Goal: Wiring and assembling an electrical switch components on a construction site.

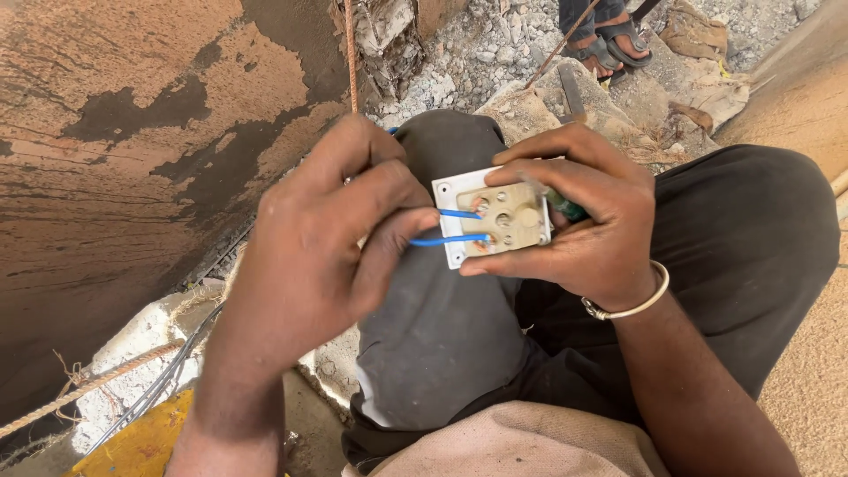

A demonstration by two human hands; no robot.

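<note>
The right hand grips a square white plastic socket plate with its beige back facing up, held over the dark-trousered knee; its fingers hide the plate's right edge and part of a green tool. The left hand pinches two thin blue wires whose near ends vanish under its fingers. Far off lies grey rubble, where a person's sandalled feet are cut off; a stained brown wall stands left.

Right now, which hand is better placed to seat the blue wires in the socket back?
Left. The left hand already pinches the blue wires at their terminals; the right hand grips the socket plate.
</note>
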